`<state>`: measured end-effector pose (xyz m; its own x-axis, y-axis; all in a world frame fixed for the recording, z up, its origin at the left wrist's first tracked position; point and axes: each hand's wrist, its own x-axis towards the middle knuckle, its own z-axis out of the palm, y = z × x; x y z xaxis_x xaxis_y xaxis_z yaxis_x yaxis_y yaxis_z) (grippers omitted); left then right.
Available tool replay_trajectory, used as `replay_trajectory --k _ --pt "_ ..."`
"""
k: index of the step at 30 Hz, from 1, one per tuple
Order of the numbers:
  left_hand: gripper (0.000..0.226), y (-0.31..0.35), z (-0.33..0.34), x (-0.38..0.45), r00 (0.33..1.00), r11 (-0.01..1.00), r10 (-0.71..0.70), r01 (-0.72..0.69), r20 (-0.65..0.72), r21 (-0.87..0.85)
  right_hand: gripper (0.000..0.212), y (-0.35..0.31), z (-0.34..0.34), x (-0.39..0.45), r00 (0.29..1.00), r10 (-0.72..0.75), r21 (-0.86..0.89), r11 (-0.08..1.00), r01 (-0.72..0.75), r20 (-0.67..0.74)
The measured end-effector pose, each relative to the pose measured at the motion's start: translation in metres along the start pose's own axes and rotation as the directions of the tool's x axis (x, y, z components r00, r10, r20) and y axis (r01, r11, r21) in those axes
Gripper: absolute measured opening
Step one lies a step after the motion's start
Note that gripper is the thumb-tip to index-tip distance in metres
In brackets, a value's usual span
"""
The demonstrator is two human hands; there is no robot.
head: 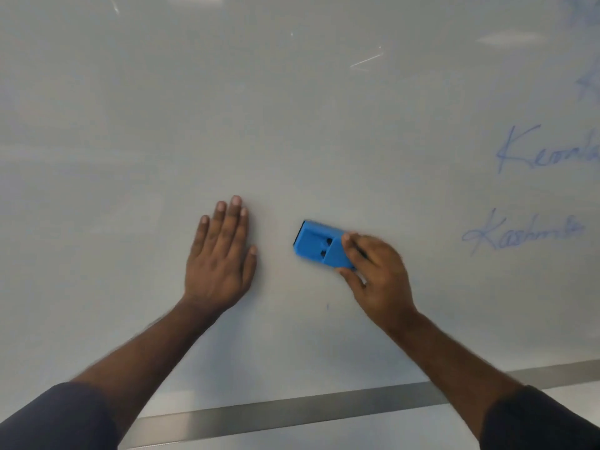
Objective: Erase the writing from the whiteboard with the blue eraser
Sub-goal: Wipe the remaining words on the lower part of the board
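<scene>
While the fingers (352, 251) of the right hand (378, 277) curl round one end of the blue eraser (319, 245), thumb under its lower edge and forefinger over the top, the eraser lies pressed flat against the whiteboard (292, 125), its free end pointing toward ten o'clock. The left hand (220, 254) rests palm-down on the board just beside the eraser, at nine o'clock from it, its fingers straight and held close together, holding nothing. Blue handwriting (522, 232) stands well apart from the eraser at three o'clock, with another line of writing (545, 151) above it toward two o'clock, both running off the right edge and too blurred to read surely. A metal strip (292, 414) runs along the board's lower edge at six o'clock, and dark sleeves (58, 420) cover both forearms near the elbows.
</scene>
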<state>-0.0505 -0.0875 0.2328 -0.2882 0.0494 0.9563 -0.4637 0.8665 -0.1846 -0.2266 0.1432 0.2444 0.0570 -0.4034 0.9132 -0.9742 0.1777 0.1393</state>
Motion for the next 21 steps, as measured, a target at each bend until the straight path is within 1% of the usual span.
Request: replay_trajectory --k 2,4,6,8,10,12,13,14,16,18,19,20,21 --pt "0.063 0.018 0.008 0.009 1.0 1.0 -0.006 0.006 0.012 -0.011 0.045 -0.005 0.009 -0.032 0.984 -0.138 -0.054 0.988 0.145 0.116" --pt "0.064 0.03 0.016 0.013 0.999 0.999 -0.027 0.027 0.017 0.018 0.044 0.0 0.012 -0.067 0.937 -0.242 -0.077 0.96 0.269 0.25" --pt "0.064 0.032 0.021 0.012 0.999 0.997 -0.036 0.035 0.016 0.062 0.045 0.011 0.007 -0.089 0.904 -0.28 -0.088 0.942 0.324 0.324" --pt "0.064 0.031 0.024 0.01 0.999 0.997 -0.032 0.031 0.012 0.073 0.044 0.027 -0.003 -0.094 0.915 -0.252 -0.123 0.945 0.303 0.316" --pt "0.065 0.031 0.025 0.009 0.999 0.997 -0.031 0.03 0.012 0.07 0.041 0.043 -0.013 -0.087 0.965 -0.138 -0.155 0.972 0.175 0.223" --pt "0.065 0.031 0.025 0.009 0.999 0.997 -0.041 0.04 0.016 0.073 0.046 0.06 -0.023 -0.075 0.994 0.065 -0.133 0.99 -0.053 0.087" --pt "0.065 0.032 0.025 0.009 0.999 0.996 -0.046 0.045 0.016 0.076 0.05 0.066 -0.028 -0.07 0.982 0.187 -0.094 0.978 -0.185 0.02" --pt "0.064 0.032 0.025 0.008 0.999 0.996 -0.05 0.049 0.013 0.08 0.054 0.071 -0.031 -0.068 0.952 0.302 -0.044 0.952 -0.304 -0.047" --pt "0.064 0.033 0.025 0.007 0.999 0.995 -0.052 0.052 0.005 0.088 0.058 0.073 -0.03 -0.068 0.862 0.477 0.045 0.878 -0.477 -0.169" --pt "0.063 0.033 0.025 0.007 0.998 0.994 -0.057 0.057 0.002 0.095 0.058 0.067 -0.022 -0.076 0.746 0.606 0.117 0.792 -0.599 -0.276" --pt "0.063 0.033 0.025 0.007 0.998 0.994 -0.058 0.058 0.0 0.098 0.057 0.061 -0.017 -0.081 0.674 0.668 0.156 0.737 -0.658 -0.314" --pt "0.063 0.034 0.026 0.007 0.998 0.993 -0.059 0.059 -0.001 0.102 0.055 0.053 -0.011 -0.086 0.606 0.723 0.191 0.681 -0.707 -0.332" --pt "0.063 0.034 0.026 0.007 0.998 0.992 -0.06 0.06 -0.001 0.107 0.055 0.045 -0.005 -0.091 0.555 0.762 0.214 0.635 -0.742 -0.334"
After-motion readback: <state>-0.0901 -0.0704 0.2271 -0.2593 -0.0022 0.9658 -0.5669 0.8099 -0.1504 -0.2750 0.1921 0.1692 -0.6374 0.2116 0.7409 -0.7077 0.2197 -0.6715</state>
